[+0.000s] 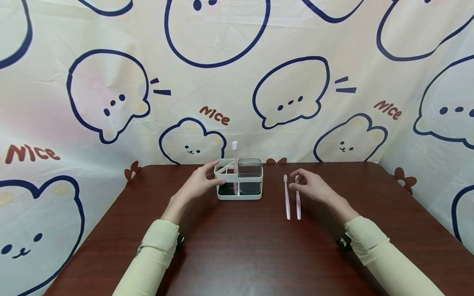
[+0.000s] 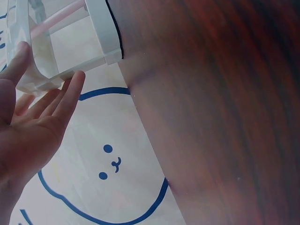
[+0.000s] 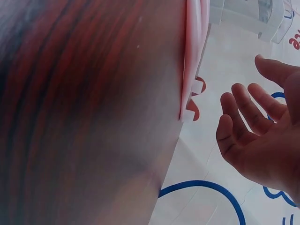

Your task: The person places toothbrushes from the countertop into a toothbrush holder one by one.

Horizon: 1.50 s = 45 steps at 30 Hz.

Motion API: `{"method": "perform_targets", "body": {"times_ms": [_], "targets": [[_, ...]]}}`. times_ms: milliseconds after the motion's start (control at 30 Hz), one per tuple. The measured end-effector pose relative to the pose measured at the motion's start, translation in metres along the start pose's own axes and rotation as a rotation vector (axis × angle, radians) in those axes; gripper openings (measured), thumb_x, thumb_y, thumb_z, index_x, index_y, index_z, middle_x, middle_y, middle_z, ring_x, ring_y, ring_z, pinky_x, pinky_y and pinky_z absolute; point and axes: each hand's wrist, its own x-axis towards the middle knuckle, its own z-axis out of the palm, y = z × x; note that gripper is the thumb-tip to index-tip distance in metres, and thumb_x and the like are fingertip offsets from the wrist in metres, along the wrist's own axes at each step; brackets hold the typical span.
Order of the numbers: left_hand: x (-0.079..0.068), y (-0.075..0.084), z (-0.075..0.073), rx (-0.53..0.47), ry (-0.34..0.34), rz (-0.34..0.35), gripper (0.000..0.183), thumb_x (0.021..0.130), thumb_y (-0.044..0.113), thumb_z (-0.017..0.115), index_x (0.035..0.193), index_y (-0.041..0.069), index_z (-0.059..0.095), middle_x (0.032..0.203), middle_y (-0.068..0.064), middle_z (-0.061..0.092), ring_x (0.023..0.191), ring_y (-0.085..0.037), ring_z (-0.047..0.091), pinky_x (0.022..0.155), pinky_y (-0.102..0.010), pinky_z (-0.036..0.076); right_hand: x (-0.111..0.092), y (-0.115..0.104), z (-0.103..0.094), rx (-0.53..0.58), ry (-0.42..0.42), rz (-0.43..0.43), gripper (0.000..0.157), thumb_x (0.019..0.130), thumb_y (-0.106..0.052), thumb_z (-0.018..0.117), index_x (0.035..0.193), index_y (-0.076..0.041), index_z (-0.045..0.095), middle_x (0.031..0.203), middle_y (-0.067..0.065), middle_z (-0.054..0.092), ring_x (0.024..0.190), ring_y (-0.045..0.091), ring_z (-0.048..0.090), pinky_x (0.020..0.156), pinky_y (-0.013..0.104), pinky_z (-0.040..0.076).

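Lying on the surface (image 1: 237,250), the right toothbrush (image 1: 298,205) has its head end just below the fingers of the right hand (image 1: 315,186), and its long axis runs from there back toward the person. The left toothbrush (image 1: 287,200) lies beside it, a little apart and nearly parallel, its head also pointing to the printed backdrop (image 1: 233,90). The right hand is clearly nearer this pair; its fingers are loosely bent with the thumb parted from them, holding nothing, and the right wrist view shows them apart from both brushes. The left hand (image 1: 198,181) holds the left end of the toothbrush holder (image 1: 244,179), thumb on the near side, fingers behind. Both lying brushes are pale pink, slim and straight, thicker toward the handle end; the left one's bristles look whitish, while the right one's head end is partly hidden by the fingers. A third toothbrush (image 1: 235,166), pink with white bristles, stands upright in the holder's left half, next to a see-through cup (image 1: 249,187).
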Motion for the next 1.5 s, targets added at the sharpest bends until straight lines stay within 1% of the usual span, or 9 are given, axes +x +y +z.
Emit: {"method": "perform_targets", "body": {"times_ms": [300,700,900,1233,1333,1500], "targets": [[0.0003,0.0003,-0.0001,0.008,-0.005,-0.006,0.081,0.088,0.036,0.075,0.156,0.023,0.032,0.154,-0.01,0.043,0.136,-0.032,0.05,0.106,-0.051,0.046,-0.002,0.0049,-0.0032,-0.023,-0.029,-0.015,0.045,0.094,-0.028,0.069,0.13,-0.003,0.057,0.097,0.007,0.064,0.086,0.019,0.058,0.075,0.031,0.047],[0.0012,0.0001,-0.0016,0.02,-0.008,-0.012,0.082,0.089,0.038,0.074,0.157,0.023,0.031,0.157,-0.009,0.04,0.137,-0.033,0.048,0.106,-0.052,0.047,-0.0038,0.0054,-0.0069,-0.023,-0.093,0.019,0.048,0.094,-0.029,0.068,0.132,-0.003,0.055,0.097,0.007,0.063,0.083,0.018,0.056,0.07,0.03,0.047],[0.001,-0.0008,-0.0018,0.017,-0.01,-0.008,0.082,0.089,0.037,0.074,0.157,0.023,0.031,0.156,-0.01,0.04,0.137,-0.033,0.049,0.106,-0.052,0.046,-0.0044,0.0069,-0.0063,-0.034,-0.127,0.037,0.049,0.094,-0.029,0.068,0.133,-0.003,0.054,0.1,0.008,0.063,0.083,0.019,0.056,0.071,0.03,0.048],[0.0002,-0.0009,-0.0015,0.015,-0.007,0.003,0.082,0.089,0.036,0.075,0.157,0.022,0.031,0.155,-0.01,0.042,0.137,-0.032,0.049,0.107,-0.052,0.046,-0.0023,0.0097,-0.0048,-0.035,-0.132,0.026,0.049,0.093,-0.027,0.069,0.132,-0.001,0.055,0.098,0.009,0.063,0.083,0.019,0.056,0.071,0.03,0.048],[0.0,-0.0004,-0.0015,0.005,-0.014,0.001,0.082,0.089,0.036,0.075,0.157,0.022,0.031,0.154,-0.01,0.043,0.136,-0.032,0.05,0.107,-0.051,0.046,-0.0008,0.011,-0.0043,-0.024,-0.145,0.037,0.049,0.094,-0.027,0.068,0.133,-0.001,0.054,0.099,0.009,0.063,0.083,0.019,0.056,0.072,0.03,0.048],[0.0006,0.0,-0.0015,0.002,-0.019,0.0,0.082,0.089,0.036,0.074,0.157,0.022,0.031,0.155,-0.01,0.042,0.136,-0.032,0.05,0.107,-0.051,0.046,0.0018,0.0074,-0.0054,0.037,-0.169,0.083,0.05,0.094,-0.027,0.068,0.135,-0.002,0.053,0.101,0.011,0.062,0.084,0.021,0.058,0.074,0.03,0.049]]}}
